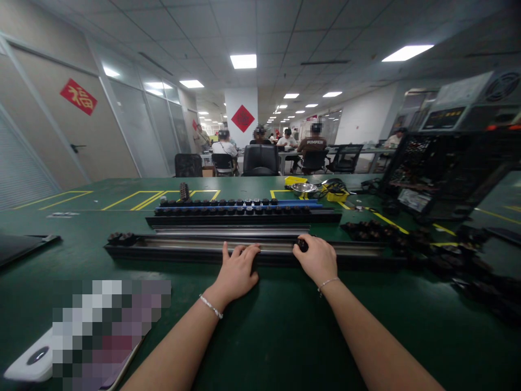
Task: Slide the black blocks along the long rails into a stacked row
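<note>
A long black channel rail (pixel 171 251) lies across the green table in front of me, with a few small black round parts (pixel 121 238) at its left end. My left hand (pixel 239 265) rests on the rail's near edge, fingers spread and holding nothing. Over the right half of the rail, my right hand (pixel 318 255) pinches a small black round part (pixel 302 245). Just behind lies a narrow silvery strip (pixel 232 230). Farther back, a second black rail (pixel 244 219) stands beside rows of black round parts along a blue strip (pixel 301 205).
Several dark parts (pixel 423 244) are heaped at the right. Behind them stands an open black computer case (pixel 427 174). A metal bowl (pixel 304 188) and yellow trays (pixel 334 194) sit at the back. A blurred-out phone-like object (pixel 38 355) lies front left. People sit beyond the table.
</note>
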Motion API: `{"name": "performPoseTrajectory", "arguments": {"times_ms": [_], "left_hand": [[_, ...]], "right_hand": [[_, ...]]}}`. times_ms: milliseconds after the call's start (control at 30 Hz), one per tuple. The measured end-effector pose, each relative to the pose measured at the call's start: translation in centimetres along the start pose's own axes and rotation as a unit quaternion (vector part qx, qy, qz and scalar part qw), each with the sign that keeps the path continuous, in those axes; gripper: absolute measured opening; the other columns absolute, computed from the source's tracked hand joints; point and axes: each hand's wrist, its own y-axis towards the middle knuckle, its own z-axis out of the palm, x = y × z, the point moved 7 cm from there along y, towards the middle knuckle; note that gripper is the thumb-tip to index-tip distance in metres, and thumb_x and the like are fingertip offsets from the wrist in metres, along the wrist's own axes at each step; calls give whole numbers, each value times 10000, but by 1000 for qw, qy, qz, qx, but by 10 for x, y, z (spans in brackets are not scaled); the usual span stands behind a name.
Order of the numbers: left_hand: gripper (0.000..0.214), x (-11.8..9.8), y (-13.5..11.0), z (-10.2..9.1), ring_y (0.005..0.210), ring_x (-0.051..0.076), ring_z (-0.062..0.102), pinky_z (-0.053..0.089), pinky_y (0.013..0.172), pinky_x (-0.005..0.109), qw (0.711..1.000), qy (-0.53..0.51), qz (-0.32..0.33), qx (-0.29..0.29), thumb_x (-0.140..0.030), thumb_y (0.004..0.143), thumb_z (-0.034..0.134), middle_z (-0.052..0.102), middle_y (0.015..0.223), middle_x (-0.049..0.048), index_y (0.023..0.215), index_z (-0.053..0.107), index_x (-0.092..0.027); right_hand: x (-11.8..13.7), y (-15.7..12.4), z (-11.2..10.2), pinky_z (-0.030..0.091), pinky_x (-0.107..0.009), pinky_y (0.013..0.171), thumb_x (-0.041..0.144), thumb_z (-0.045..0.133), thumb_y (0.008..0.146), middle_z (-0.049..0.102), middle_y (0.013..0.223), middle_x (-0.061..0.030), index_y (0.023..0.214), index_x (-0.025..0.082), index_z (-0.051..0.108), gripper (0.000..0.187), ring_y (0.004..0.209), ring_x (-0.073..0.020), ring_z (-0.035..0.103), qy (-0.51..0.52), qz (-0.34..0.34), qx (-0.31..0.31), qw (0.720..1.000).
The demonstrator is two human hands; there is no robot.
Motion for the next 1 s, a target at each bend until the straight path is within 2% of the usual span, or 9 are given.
{"name": "performPoseTrajectory", "arguments": {"times_ms": [300, 1000], "left_hand": [[540, 0, 0, 1, 1274, 264, 402, -47, 1104, 664, 1000, 8, -4, 12, -242, 754, 520, 490, 1397, 21, 1280, 407, -285], [540, 0, 1, 0, 1278, 271, 401, -30, 1101, 673, 1000, 13, -7, 14, -243, 748, 527, 495, 1392, 19, 1274, 413, -294]], "right_hand": [[-14, 2, -6, 358, -357, 854, 350, 499, 782, 682, 972, -55, 951, 239, 662, 260, 975, -220, 567, -15, 15, -7, 1000], [-28, 5, -13, 378, -355, 827, 365, 489, 773, 684, 983, -54, 949, 242, 664, 277, 979, -230, 579, -28, 32, -6, 999]]}}
